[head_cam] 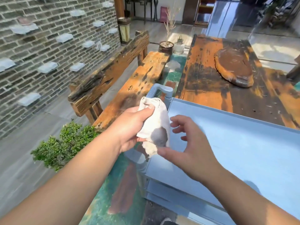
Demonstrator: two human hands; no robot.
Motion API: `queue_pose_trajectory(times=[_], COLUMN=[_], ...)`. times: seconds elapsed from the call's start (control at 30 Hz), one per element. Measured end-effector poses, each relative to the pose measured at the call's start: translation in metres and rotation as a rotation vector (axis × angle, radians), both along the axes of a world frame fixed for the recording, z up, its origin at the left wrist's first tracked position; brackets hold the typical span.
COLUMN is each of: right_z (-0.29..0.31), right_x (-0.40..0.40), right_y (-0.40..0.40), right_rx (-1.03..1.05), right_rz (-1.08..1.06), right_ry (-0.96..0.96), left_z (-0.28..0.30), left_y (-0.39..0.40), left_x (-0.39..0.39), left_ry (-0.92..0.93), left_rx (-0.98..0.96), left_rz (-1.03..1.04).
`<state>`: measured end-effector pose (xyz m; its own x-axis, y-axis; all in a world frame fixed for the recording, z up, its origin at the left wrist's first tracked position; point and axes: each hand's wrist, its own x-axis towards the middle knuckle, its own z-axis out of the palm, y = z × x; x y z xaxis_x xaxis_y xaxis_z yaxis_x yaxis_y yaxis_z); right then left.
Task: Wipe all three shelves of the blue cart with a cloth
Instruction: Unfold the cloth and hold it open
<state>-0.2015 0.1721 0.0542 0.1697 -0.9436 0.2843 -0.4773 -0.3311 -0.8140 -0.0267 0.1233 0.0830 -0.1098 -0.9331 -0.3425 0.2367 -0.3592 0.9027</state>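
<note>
Left hand (129, 125) grips crumpled white cloth with grey stain (155, 127) at frame middle, above pale blue plastic cart (243, 143) edge. Right hand (193, 146) open, fingers spread, thumb touching cloth. Risk: dirty patch could smear shelf.

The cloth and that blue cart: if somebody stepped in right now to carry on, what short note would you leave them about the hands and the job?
Left hand: grips the white cloth, held in the air beside the cart's handle end; the cloth has a grey smudge.
Right hand: fingers spread, thumb touching the cloth's lower end, holding nothing of its own.
Blue cart: top shelf bare, right below the hands; lower shelves mostly hidden.
Done: cannot tell how much has been wiped.
Left: check all three shelves, wipe any missed.
</note>
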Motion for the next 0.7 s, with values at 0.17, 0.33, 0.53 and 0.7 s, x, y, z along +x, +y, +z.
queue_pose_trajectory(times=[0.17,0.33,0.53,0.7], right_z=[-0.008,-0.006,0.0,-0.001], right_x=[0.007,-0.017,-0.028,-0.019], right_y=[-0.043,-0.088,-0.121,-0.136], right_rx=[0.069,0.333,0.41,0.381], right_rz=[0.031,0.218,-0.089,-0.242], right_ry=[-0.225,-0.516,-0.751,-0.591], left_z=[0.008,0.01,0.004,0.004], left_y=[-0.03,-0.059,-0.095,-0.11], left_x=[0.003,0.039,0.079,0.096], left_ry=[0.01,-0.033,-0.626,-0.965], left_rx=[-0.027,0.022,-0.258,-0.716], left_rz=[-0.114,-0.252,-0.465,-0.607])
